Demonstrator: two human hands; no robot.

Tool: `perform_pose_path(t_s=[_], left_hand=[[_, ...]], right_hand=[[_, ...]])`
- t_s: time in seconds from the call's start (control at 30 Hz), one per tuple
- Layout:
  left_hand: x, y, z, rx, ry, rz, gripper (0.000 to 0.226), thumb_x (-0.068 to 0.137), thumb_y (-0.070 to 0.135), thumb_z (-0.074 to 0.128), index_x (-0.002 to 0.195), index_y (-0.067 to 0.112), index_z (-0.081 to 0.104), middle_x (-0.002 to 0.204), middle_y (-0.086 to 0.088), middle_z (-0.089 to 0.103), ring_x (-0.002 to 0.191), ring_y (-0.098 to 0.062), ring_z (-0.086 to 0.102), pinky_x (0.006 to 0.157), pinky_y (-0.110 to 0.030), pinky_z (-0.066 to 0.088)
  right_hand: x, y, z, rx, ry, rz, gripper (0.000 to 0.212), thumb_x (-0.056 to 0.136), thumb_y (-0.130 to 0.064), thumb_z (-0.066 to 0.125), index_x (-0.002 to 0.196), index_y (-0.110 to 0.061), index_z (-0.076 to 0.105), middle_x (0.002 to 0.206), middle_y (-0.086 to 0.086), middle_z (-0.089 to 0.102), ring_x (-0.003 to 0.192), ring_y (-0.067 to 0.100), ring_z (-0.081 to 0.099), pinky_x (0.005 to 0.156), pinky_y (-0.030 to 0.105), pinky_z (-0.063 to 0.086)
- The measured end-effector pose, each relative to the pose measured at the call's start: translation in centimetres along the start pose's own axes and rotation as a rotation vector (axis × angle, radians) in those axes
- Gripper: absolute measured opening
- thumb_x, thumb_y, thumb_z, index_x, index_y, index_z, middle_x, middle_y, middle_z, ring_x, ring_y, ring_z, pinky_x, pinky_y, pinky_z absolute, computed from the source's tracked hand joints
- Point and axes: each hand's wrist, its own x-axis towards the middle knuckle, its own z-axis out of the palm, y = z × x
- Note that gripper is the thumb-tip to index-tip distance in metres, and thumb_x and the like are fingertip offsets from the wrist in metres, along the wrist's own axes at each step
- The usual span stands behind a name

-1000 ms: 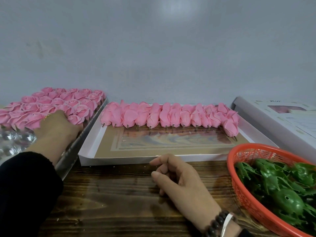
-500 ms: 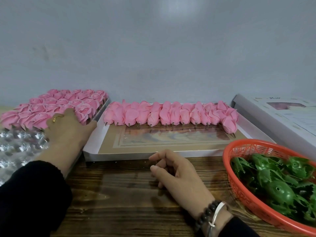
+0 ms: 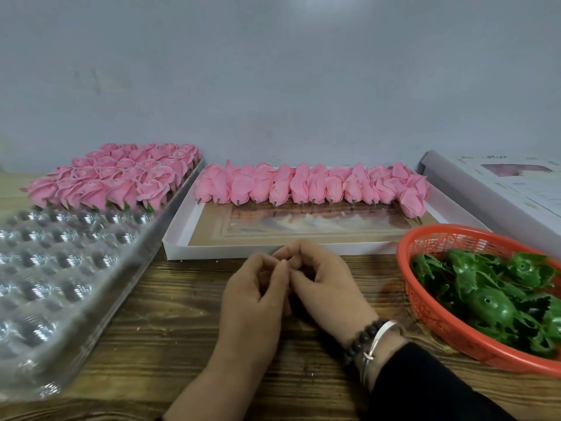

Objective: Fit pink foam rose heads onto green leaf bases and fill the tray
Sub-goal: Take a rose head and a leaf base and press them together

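Note:
My left hand (image 3: 252,299) and my right hand (image 3: 328,284) meet over the wooden table in front of me, fingers curled and fingertips touching; I see nothing between them. A clear plastic tray (image 3: 60,284) with round cups lies at the left. Its far rows hold finished pink roses (image 3: 121,177) with green bases. A row of bare pink rose heads (image 3: 309,185) lies along the far side of a shallow white box (image 3: 182,235) straight ahead. Green leaf bases (image 3: 488,299) fill an orange basket (image 3: 425,314) at the right.
A closed white printed box (image 3: 501,192) lies behind the basket at the far right. A grey wall stands close behind everything. Bare wooden tabletop (image 3: 170,323) shows between the tray, the white box and the basket.
My left hand has left the roses in the clear tray and come right to meet my right hand. The right hand has stayed in place in front of the white box.

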Motion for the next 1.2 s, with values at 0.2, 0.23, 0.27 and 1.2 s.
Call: perform_pose_path(t_s=[0.2,0.23,0.27,1.2], left_hand=[[0.6,0.1,-0.2,-0.01,-0.097,0.0,0.028,0.093,0.018,0.049,0.072,0.0,0.056,0.044,0.0,0.046,0.037,-0.003,0.038,0.041,-0.013,0.033],[0.5,0.0,-0.3,-0.007,-0.113,0.002,0.028,0.093,0.02,0.049,0.071,0.003,0.056,0.043,0.001,0.046,0.038,-0.002,0.039,0.042,-0.013,0.035],[0.3,-0.1,-0.3,0.0,-0.122,0.004,0.028,0.093,0.022,0.049,0.069,0.007,0.056,0.043,0.002,0.046,0.039,-0.002,0.04,0.044,-0.012,0.037],[0.5,-0.5,-0.2,0.134,-0.18,0.028,0.03,0.089,0.03,0.053,0.064,0.012,0.052,0.049,0.0,0.045,0.05,-0.008,0.039,0.058,-0.034,0.04]], right_hand=[[0.6,-3.6,-1.5,-0.153,0.079,-0.11,0.019,0.084,-0.005,0.055,0.079,-0.021,0.061,0.068,0.0,0.058,0.066,0.019,0.059,0.066,0.03,0.051],[1.0,-4.9,-2.2,-0.23,0.064,-0.164,0.015,0.083,-0.007,0.056,0.079,-0.021,0.062,0.067,-0.004,0.057,0.065,0.015,0.057,0.066,0.027,0.049],[1.6,-6.1,-3.1,-0.31,0.057,-0.208,0.012,0.082,-0.009,0.057,0.079,-0.019,0.063,0.067,-0.006,0.058,0.065,0.013,0.057,0.066,0.027,0.047],[10.1,1.0,-15.6,-1.304,-0.131,0.618,0.039,0.092,-0.023,0.049,0.129,-0.014,0.053,0.133,0.007,0.053,0.121,0.022,0.048,0.099,0.024,0.038]])
